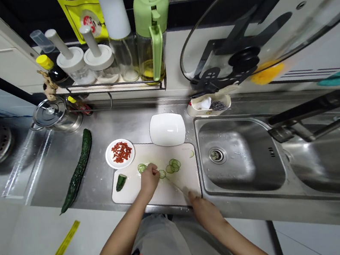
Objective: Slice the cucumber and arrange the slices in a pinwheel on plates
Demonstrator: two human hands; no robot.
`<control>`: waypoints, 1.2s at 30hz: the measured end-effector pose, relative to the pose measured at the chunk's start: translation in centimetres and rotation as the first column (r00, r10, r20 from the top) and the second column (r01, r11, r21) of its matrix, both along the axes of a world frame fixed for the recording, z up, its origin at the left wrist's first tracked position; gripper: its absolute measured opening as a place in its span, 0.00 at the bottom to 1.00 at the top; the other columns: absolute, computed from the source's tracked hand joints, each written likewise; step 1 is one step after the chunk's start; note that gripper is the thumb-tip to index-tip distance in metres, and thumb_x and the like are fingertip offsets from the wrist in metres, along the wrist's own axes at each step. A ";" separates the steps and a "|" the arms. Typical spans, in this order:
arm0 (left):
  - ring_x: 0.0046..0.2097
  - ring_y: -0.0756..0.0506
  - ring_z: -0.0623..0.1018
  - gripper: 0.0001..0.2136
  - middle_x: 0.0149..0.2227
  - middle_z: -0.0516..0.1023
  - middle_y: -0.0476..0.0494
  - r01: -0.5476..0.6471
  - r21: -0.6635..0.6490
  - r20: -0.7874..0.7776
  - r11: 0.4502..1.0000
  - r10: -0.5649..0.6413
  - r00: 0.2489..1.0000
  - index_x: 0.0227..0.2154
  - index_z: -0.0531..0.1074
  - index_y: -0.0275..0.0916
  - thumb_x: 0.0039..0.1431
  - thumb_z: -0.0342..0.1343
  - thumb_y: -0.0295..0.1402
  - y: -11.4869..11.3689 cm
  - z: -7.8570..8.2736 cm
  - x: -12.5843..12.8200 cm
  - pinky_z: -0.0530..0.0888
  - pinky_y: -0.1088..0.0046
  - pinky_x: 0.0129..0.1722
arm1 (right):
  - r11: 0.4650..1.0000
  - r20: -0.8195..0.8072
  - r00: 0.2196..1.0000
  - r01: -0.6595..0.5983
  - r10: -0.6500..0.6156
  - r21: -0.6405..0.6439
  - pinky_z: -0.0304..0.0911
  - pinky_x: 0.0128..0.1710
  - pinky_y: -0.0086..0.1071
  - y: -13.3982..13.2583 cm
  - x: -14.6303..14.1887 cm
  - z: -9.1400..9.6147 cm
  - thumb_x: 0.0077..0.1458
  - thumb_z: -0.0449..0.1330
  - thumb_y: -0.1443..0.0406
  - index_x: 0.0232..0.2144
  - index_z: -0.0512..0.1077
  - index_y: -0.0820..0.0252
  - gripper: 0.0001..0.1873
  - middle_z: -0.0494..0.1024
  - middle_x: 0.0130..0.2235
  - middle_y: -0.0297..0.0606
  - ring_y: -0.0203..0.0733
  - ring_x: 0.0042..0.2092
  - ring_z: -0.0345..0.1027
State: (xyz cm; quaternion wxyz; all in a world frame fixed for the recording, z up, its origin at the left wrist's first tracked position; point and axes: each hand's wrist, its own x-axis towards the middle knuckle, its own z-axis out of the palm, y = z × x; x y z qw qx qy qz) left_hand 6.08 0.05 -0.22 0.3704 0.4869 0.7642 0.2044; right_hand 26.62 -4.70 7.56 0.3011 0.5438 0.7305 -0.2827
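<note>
My right hand (206, 212) is wrapped around the handle of a kitchen knife (177, 186), whose thin blade points up and left over the pale cutting board (155, 194). My left hand (150, 180) is closed above the board with its fingers curled together; whatever they grip is hidden. A cucumber slice (162, 174) lies at its fingertips, close to the knife tip. More thin cucumber slices (173, 166) overlap to the right, and other slices (142, 167) show just behind the left hand. On the board's left side rests a cut cucumber piece (121, 182).
A white plate of red berries (108, 158) overlaps the board's back left corner. Behind the board stands a white dish (167, 129). A whole cucumber (79, 171) lies at left; a steel double sink (247, 188) is at right. Seasoning jars (99, 63) line a rack at the back.
</note>
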 end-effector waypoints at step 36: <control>0.42 0.45 0.74 0.11 0.39 0.75 0.41 -0.008 0.194 -0.185 0.981 0.044 0.982 0.40 0.72 0.38 0.54 0.51 0.27 0.1 0.9 -4.6 0.69 0.70 0.44 | 0.997 0.014 1.000 0.012 -0.013 0.078 0.69 0.33 0.31 -1.8 0.2 -1.9 0.60 0.39 0.77 0.57 0.59 0.60 0.26 0.78 0.39 0.46 0.43 0.38 0.76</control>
